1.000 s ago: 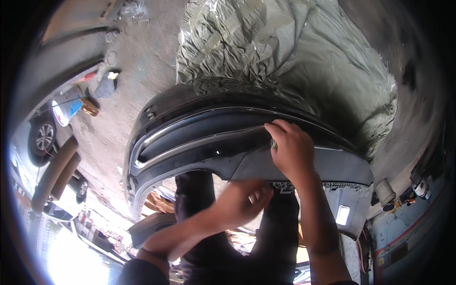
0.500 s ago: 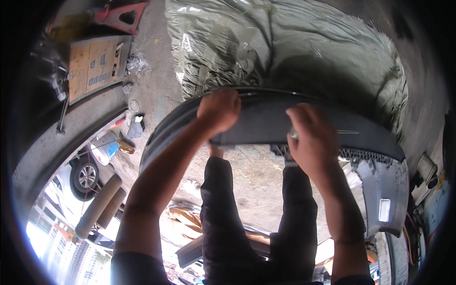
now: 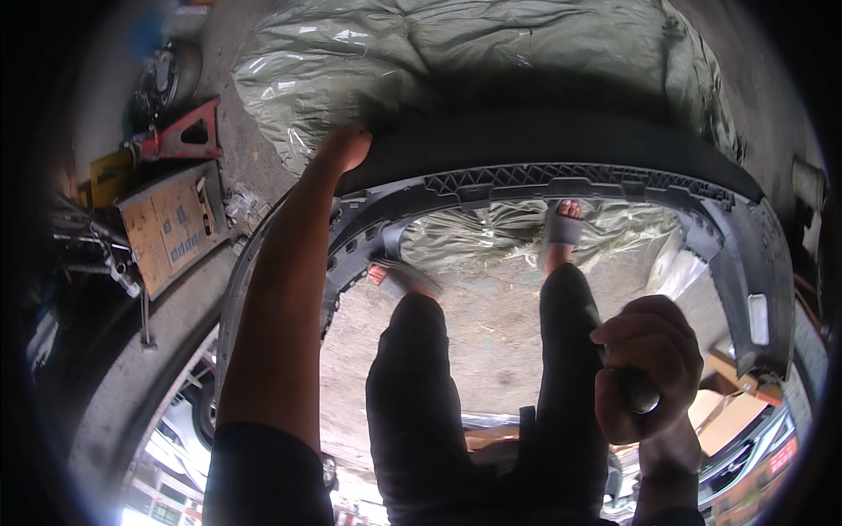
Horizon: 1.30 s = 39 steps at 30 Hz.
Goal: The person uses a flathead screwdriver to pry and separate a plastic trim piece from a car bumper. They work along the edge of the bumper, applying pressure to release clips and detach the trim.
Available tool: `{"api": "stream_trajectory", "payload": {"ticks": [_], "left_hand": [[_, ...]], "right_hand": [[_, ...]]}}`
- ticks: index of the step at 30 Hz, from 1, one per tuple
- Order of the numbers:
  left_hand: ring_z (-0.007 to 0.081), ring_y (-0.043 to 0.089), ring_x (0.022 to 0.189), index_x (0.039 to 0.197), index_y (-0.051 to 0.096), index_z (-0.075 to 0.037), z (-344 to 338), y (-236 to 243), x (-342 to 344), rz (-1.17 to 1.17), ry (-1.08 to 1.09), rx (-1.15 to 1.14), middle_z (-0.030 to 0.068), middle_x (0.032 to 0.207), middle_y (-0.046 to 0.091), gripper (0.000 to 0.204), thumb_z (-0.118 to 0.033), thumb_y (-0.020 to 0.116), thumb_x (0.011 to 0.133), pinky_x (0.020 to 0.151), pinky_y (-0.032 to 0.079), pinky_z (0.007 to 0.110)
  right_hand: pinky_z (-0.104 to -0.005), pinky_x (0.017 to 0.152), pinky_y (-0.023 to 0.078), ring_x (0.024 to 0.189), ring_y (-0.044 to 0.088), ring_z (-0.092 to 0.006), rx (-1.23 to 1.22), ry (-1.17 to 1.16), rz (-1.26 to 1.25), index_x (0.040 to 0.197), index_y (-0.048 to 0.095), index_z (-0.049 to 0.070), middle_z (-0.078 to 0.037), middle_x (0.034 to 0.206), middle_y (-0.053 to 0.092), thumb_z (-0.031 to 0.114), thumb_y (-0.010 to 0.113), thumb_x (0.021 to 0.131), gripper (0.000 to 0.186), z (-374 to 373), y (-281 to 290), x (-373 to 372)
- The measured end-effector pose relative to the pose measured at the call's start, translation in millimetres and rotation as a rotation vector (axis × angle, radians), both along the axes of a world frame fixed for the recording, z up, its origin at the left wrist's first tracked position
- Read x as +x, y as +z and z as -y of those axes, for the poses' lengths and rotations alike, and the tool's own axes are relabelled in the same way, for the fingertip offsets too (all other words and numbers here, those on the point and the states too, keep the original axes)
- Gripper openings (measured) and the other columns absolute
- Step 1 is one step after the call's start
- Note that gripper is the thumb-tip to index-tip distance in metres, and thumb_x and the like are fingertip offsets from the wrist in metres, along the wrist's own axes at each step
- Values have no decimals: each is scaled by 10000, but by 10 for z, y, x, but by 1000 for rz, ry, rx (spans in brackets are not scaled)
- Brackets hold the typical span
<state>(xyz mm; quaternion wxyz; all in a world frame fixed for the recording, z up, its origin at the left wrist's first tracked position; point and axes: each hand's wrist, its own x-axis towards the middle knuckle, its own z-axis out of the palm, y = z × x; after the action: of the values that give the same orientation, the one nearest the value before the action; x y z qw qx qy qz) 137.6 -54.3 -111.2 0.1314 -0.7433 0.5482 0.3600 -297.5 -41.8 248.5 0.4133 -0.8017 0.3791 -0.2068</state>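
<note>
A dark grey car bumper [image 3: 553,145] arches across in front of my legs, its ribbed inner edge turned toward me. My left hand [image 3: 345,147] is closed on its far upper edge, left of the middle; the fingertips are hidden. Near my right knee, apart from the bumper, my right hand [image 3: 651,368] is wrapped around a screwdriver [image 3: 643,399]. Only the rounded end of its handle shows clearly; the shaft is hidden.
Wrinkled grey-green plastic sheeting [image 3: 491,53] lies beyond the bumper. At the left stand a red jack stand [image 3: 195,131] and a wooden board [image 3: 171,230]. Cardboard [image 3: 715,421] lies at the lower right. My sandaled feet [image 3: 563,230] are just inside the bumper's curve.
The bumper has tipped, showing more of its ribbed inner edge. My left hand has shifted left and away with it. My right hand has drawn back toward me with the screwdriver.
</note>
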Motion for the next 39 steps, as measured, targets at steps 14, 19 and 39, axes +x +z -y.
{"api": "stream_trajectory", "payload": {"ticks": [14, 19, 39], "left_hand": [[419, 700, 980, 1029, 750, -7, 139, 263, 169, 120, -685, -257, 257, 1079, 724, 394, -329, 531, 968, 911, 530, 452], [155, 680, 817, 990, 761, 68, 88, 496, -63, -130, 278, -128, 135, 879, 752, 414, -316, 606, 988, 776, 525, 325], [126, 678, 979, 1295, 646, 15, 142, 461, -58, -331, 191, -102, 86, 1152, 727, 343, -231, 520, 1091, 908, 544, 296]], "right_hand": [[-336, 468, 479, 585, 588, -189, -142, 202, 299, 754, 539, 92, -31, 668, 546, 234, 808, 609, 336, -1273, -2701, 567], [-340, 474, 494, 624, 614, -180, -221, 273, 436, 776, 592, 58, -12, 679, 538, 271, 808, 678, 319, -1660, -3628, 803], [-431, 634, 584, 734, 693, -333, -251, -15, -165, 921, 632, 5, -152, 899, 625, 146, 754, 817, 213, -1503, -4401, 5]]}}
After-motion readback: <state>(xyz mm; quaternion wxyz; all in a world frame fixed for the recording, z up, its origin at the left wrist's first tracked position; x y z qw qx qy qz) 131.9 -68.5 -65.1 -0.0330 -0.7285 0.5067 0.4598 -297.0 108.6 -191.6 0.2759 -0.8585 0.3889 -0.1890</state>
